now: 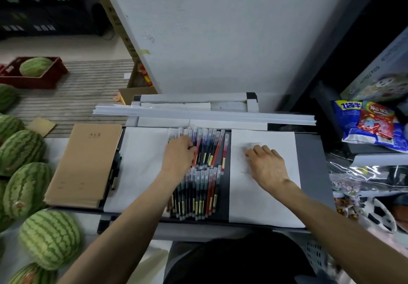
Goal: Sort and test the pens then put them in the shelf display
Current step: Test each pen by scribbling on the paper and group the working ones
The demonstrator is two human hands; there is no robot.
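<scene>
Left hand (177,152): fingers (190,149) bent down onto the left part of the upper pen row. Whether they pinch a single pen cannot be told.

Right hand (268,165): knuckles up, fingers curled onto the right paper sheet (265,206). A small pale shape lies at the fingertips. Whether the hand holds it cannot be told.

Pens: two rows, side by side, in the middle strip of the dark tray (313,162).
- Upper row (209,149): clear caps, red and dark barrels, fanned slightly to the right.
- Lower row (198,195): same kind, nearer the person, partly under the left forearm.

Left paper sheet (141,162): white, on the tray's left part, touching the pen rows.

Brown notebooks (86,164): a stack just left of the tray. A few dark pens (116,173) lie in the gap between the two.

Red crate (44,80): on the floor mat, far left, holding one watermelon (35,66).

Loose watermelons (49,238): several along the left edge, outside any container.

Snack bags (371,127): blue and red, on the shelf to the right.
</scene>
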